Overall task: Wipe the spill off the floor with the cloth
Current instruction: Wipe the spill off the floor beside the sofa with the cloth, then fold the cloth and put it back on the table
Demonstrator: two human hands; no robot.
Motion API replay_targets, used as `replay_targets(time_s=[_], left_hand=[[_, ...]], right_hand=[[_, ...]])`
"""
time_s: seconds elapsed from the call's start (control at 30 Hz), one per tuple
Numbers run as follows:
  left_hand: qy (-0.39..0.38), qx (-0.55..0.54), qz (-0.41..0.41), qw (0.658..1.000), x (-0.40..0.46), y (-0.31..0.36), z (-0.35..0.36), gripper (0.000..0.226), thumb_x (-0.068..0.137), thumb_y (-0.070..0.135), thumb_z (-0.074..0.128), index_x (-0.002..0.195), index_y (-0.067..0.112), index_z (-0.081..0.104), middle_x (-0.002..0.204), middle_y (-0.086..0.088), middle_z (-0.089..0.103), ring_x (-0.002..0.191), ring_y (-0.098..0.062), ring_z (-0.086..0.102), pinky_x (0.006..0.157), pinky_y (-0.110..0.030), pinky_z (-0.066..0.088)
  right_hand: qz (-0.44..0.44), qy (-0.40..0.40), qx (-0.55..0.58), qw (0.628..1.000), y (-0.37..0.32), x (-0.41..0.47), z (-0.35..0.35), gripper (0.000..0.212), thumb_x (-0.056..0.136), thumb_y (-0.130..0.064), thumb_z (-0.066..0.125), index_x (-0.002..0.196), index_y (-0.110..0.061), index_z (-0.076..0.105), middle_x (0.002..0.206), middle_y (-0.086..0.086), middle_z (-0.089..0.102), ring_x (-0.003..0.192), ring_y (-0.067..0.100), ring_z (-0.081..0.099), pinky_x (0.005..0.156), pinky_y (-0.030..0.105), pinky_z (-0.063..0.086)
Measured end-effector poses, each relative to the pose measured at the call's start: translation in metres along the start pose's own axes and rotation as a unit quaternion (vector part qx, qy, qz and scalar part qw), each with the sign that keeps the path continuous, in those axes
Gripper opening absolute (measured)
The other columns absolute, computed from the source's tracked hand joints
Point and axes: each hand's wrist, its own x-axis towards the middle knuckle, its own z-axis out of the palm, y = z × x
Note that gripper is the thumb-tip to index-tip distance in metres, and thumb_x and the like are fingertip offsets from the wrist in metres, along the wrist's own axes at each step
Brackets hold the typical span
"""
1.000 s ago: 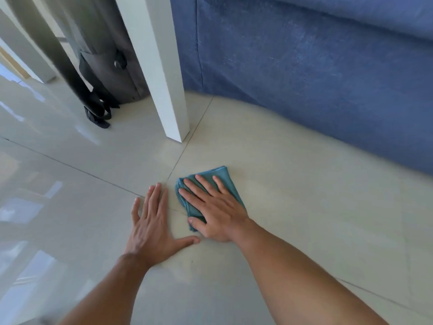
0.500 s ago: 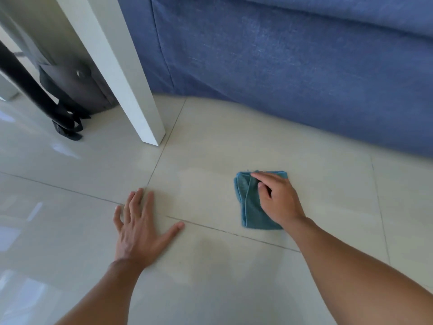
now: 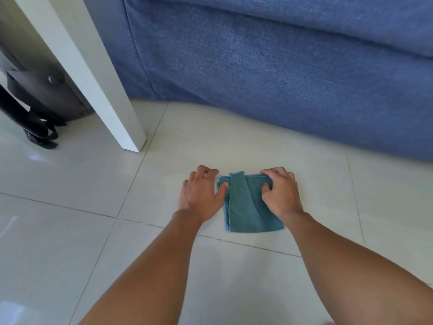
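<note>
The folded teal microfibre cloth point(image 3: 251, 205) lies flat on the pale glossy tiled floor point(image 3: 70, 184), centre of the frame, below the blue fabric sofa point(image 3: 281, 78). The right hand point(image 3: 281, 193) pinches its upper right corner in a closed grip; the left hand point(image 3: 201, 193) rests half-curled, thumb touching the cloth's left edge, holding nothing. Soft, light and limp, the cloth would likely slide easily on the tile; best taken by the folded edges or pressed under a flat palm.

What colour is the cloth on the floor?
Teal blue, plain; the cloth shows clearly in the head view.

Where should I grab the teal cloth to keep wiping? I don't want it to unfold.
Probably press the cloth from above with a flat palm, as it lies folded flat on the floor; pinching one edge would likely lift a single layer.
</note>
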Motion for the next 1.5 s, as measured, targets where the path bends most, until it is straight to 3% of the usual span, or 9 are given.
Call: replay_targets(time_s=[0.2, 0.33, 0.43, 0.6, 0.8, 0.97, 1.07, 1.27, 1.5], left_hand=[[-0.046, 0.008, 0.007, 0.999, 0.022, 0.028, 0.009, 0.045, 0.098, 0.044, 0.05, 0.14, 0.03, 0.05, 0.135, -0.002, 0.043, 0.123, -0.024, 0.044, 0.102, -0.04, 0.043], [-0.04, -0.018, -0.006, 0.999, 0.025, 0.028, 0.014, 0.027, 0.096, 0.034, 0.057, 0.122, 0.027, 0.06, 0.13, 0.004, 0.051, 0.119, -0.023, 0.045, 0.099, -0.038, 0.042], [-0.035, -0.027, 0.012, 0.999, 0.028, 0.03, 0.015, 0.035, 0.098, 0.032, 0.056, 0.132, 0.029, 0.053, 0.129, 0.008, 0.06, 0.12, -0.023, 0.044, 0.1, -0.038, 0.037], [-0.039, -0.062, -0.012, 0.997, 0.033, 0.03, 0.015, 0.03, 0.099, 0.022, 0.052, 0.127, 0.027, 0.061, 0.108, 0.009, 0.071, 0.116, -0.022, 0.046, 0.096, -0.035, 0.037], [-0.03, -0.036, -0.034, 0.998, 0.032, 0.024, 0.01, 0.018, 0.099, 0.028, 0.055, 0.109, 0.026, 0.069, 0.115, 0.001, 0.055, 0.113, -0.022, 0.046, 0.096, -0.04, 0.044], [-0.014, -0.144, -0.126, 0.981, 0.026, 0.025, 0.001, 0.011, 0.088, 0.025, 0.055, 0.09, 0.023, 0.065, 0.094, 0.006, 0.065, 0.095, -0.021, 0.061, 0.086, -0.039, 0.053], [-0.052, -0.117, -0.158, 0.979, 0.029, 0.023, -0.002, 0.01, 0.086, 0.027, 0.054, 0.092, 0.025, 0.062, 0.093, 0.002, 0.066, 0.087, -0.023, 0.063, 0.081, -0.038, 0.055], [-0.102, -0.022, -0.067, 0.992, 0.031, 0.024, 0.0, 0.048, 0.083, 0.05, 0.07, 0.126, 0.035, 0.057, 0.129, 0.004, 0.042, 0.121, -0.019, 0.043, 0.1, -0.039, 0.043], [-0.099, -0.021, -0.039, 0.994, 0.024, 0.024, -0.001, 0.019, 0.088, 0.039, 0.067, 0.105, 0.032, 0.062, 0.119, 0.005, 0.051, 0.117, -0.021, 0.042, 0.1, -0.04, 0.032]], right_hand=[[0.035, -0.041, 0.059, 0.997, 0.0, 0.019, -0.01, 0.031, 0.093, -0.009, 0.063, 0.123, -0.012, 0.067, 0.111, 0.0, 0.054, 0.1, 0.018, 0.056, 0.09, 0.024, 0.043], [0.048, -0.055, 0.075, 0.995, 0.0, 0.024, -0.017, 0.016, 0.088, -0.005, 0.064, 0.095, -0.017, 0.073, 0.098, -0.003, 0.056, 0.085, 0.013, 0.057, 0.073, 0.018, 0.042], [0.047, -0.053, 0.114, 0.991, 0.003, 0.022, -0.017, 0.018, 0.085, -0.002, 0.067, 0.084, -0.02, 0.071, 0.09, -0.006, 0.06, 0.074, 0.006, 0.055, 0.067, 0.015, 0.041], [0.091, -0.028, 0.182, 0.979, 0.003, 0.016, -0.016, 0.016, 0.086, -0.005, 0.069, 0.089, -0.019, 0.075, 0.081, -0.006, 0.071, 0.07, 0.011, 0.063, 0.07, 0.027, 0.055], [0.104, -0.028, 0.199, 0.974, 0.0, 0.015, -0.016, 0.017, 0.087, -0.006, 0.07, 0.093, -0.021, 0.075, 0.081, -0.01, 0.069, 0.072, 0.008, 0.063, 0.07, 0.022, 0.053], [0.121, -0.025, 0.2, 0.972, 0.001, 0.018, -0.016, 0.015, 0.088, -0.008, 0.068, 0.095, -0.019, 0.075, 0.083, -0.009, 0.07, 0.076, 0.008, 0.065, 0.066, 0.019, 0.052], [0.137, -0.029, 0.19, 0.972, -0.001, 0.019, -0.015, 0.017, 0.087, -0.011, 0.067, 0.099, -0.019, 0.076, 0.09, -0.006, 0.072, 0.083, 0.01, 0.068, 0.072, 0.023, 0.053], [0.153, -0.069, 0.166, 0.972, -0.006, 0.022, -0.018, 0.018, 0.087, -0.009, 0.065, 0.094, -0.021, 0.076, 0.089, -0.007, 0.071, 0.088, 0.014, 0.068, 0.075, 0.025, 0.053], [0.124, -0.108, 0.192, 0.968, -0.019, 0.017, -0.03, 0.011, 0.088, -0.012, 0.064, 0.085, -0.021, 0.07, 0.076, -0.003, 0.067, 0.066, 0.017, 0.058, 0.06, 0.027, 0.044]])
